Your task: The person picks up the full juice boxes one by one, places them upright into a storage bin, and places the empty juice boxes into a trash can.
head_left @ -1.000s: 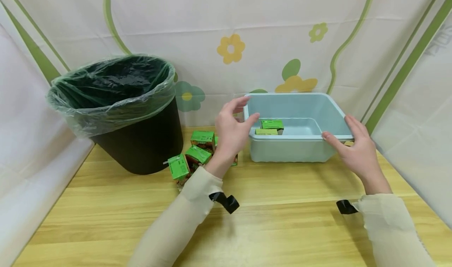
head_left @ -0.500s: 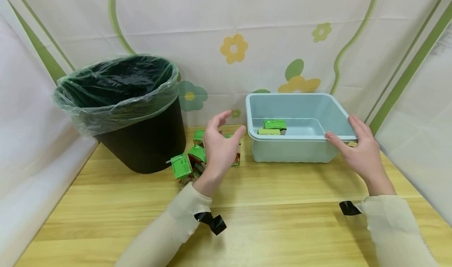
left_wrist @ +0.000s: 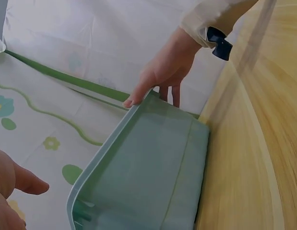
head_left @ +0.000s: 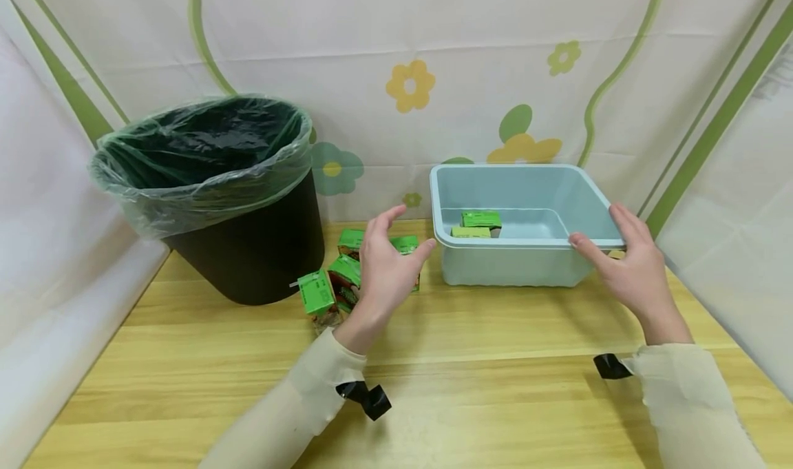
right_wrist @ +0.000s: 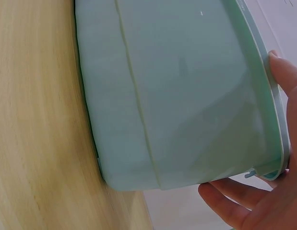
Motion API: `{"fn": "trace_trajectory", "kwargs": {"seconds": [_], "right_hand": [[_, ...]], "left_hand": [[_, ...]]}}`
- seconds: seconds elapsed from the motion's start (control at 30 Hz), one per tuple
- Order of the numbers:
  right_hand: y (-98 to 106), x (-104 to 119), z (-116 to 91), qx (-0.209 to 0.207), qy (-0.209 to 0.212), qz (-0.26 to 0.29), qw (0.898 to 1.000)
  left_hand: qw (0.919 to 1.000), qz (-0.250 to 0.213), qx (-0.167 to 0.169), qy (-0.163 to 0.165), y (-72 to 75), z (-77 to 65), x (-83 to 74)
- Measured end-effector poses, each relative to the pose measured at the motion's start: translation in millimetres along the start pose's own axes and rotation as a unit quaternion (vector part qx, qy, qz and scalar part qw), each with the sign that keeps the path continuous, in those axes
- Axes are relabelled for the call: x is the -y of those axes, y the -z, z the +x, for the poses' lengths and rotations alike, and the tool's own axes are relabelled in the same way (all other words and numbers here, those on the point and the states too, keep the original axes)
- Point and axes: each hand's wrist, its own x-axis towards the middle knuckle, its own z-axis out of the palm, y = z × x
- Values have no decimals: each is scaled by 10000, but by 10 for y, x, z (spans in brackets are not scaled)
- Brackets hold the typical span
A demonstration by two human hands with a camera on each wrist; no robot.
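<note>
My right hand (head_left: 632,276) grips the near right corner of a light blue plastic tub (head_left: 514,266). In the right wrist view its thumb (right_wrist: 285,72) lies on the rim and its fingers (right_wrist: 234,199) reach round the end wall. Inside the tub, at the left, lie two small green boxes (head_left: 481,219). My left hand (head_left: 387,269) holds nothing, thumb and fingers spread apart, just left of the tub. Behind and beside it stand several small green-topped boxes (head_left: 316,292), partly hidden by the hand. The left wrist view shows part of this hand (left_wrist: 18,184) at its edge.
A black bin (head_left: 260,248) with a translucent green liner (head_left: 210,200) stands at the back left, next to the small boxes. A patterned white curtain (head_left: 347,28) closes off the back and sides. Everything rests on a wooden table (head_left: 471,386).
My left hand has moved away from the tub's left rim, leftward to near the green-topped boxes. My right hand keeps its hold on the tub's corner.
</note>
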Motion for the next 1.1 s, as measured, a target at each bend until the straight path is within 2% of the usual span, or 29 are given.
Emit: {"fn": "trace_trajectory", "kwargs": {"seconds": [0.13,0.33,0.6,0.93,1.1], "right_hand": [[-6,-7,9,-11,29,-34,10000],[-15,14,27,37,48,-11,10000],[5,8,1,24,-7,8,10000],[20,-7,-13,-1,25,-38,10000],[-7,-7,0,4,39,-40,10000]], "left_hand": [[9999,79,54,73,-2,6,33],[9994,335,86,16,21,16,79],[9975,600,334,-154,7,42,103],[9953,783,570,-54,1,40,143],[9921,985,766,-146,10,11,168]]}}
